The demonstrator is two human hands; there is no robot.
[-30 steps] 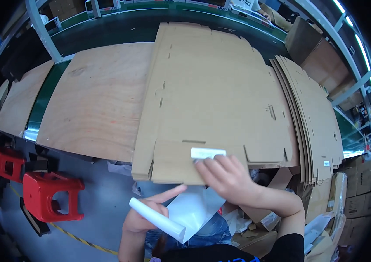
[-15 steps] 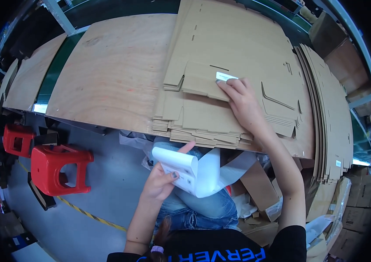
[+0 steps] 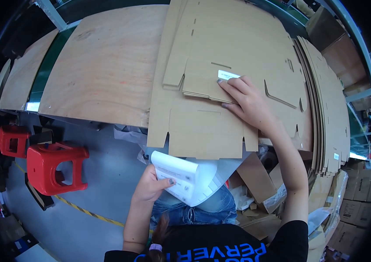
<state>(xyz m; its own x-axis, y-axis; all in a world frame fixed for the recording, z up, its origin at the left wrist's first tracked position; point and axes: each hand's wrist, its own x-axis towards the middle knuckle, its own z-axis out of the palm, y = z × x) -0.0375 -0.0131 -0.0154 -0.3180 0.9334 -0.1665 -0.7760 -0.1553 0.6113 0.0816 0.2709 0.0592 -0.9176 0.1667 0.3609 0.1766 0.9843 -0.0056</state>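
My left hand [image 3: 152,185] is closed on a strip of white printed labels [image 3: 181,168], its thumb pressed on the front. The strip curls over at the top and trails to the right above my lap. On the table, my right hand [image 3: 249,102] grips the near flap of some flattened cardboard boxes [image 3: 233,43]. Its fingers lie on top and its thumb is at the flap's edge. Beside the fingertips, a small white label [image 3: 228,75] sits on the brown cardboard, partly covered by them. Beneath, another flattened box [image 3: 207,135] juts toward me over the table's front edge.
Bare plywood tabletop [image 3: 102,65] lies left of the cardboard. More flattened boxes [image 3: 325,109] lean in a stack at the right. Red stools [image 3: 56,168] stand on the floor at left. An open carton [image 3: 257,179] and scraps lie below the table at right.
A lower flattened box now reaches farther toward me, covering the layered stack edges. My left hand has drawn slightly left and down with the labels. The right hand keeps its place on the cardboard.
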